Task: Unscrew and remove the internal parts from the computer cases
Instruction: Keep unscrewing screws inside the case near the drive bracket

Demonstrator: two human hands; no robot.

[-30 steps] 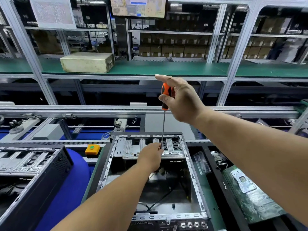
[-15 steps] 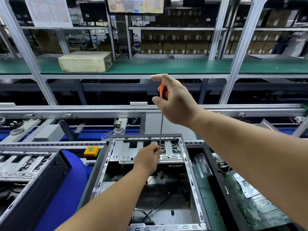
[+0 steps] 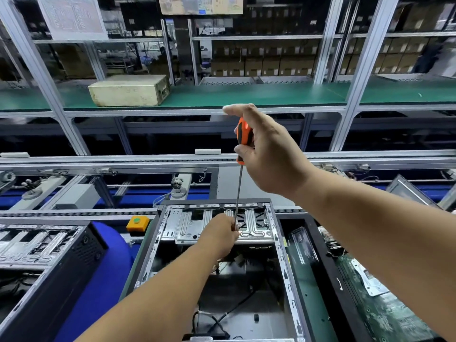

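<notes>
An open computer case (image 3: pixel 153 253) lies in front of me with its silver drive cage (image 3: pixel 254 225) at the far end and loose black cables on its floor. My right hand (image 3: pixel 269 154) grips the orange and black handle of a long screwdriver (image 3: pixel 243 134) held upright above the cage. My left hand (image 3: pixel 220 236) pinches the lower end of the thin shaft where it meets the cage. The tip and any screw under it are hidden by my left fingers.
A second open case (image 3: pixel 49 255) lies at the left on a blue surface. A black tray with green circuit boards (image 3: pixel 385 314) sits at the right. An orange button box (image 3: pixel 137 222) stands behind the case. A beige box (image 3: pixel 128 91) rests on the green shelf.
The camera view shifted slightly. My right hand turned a little on the handle, so more or less of the orange shows. My left hand stays on the shaft at the drive cage.
</notes>
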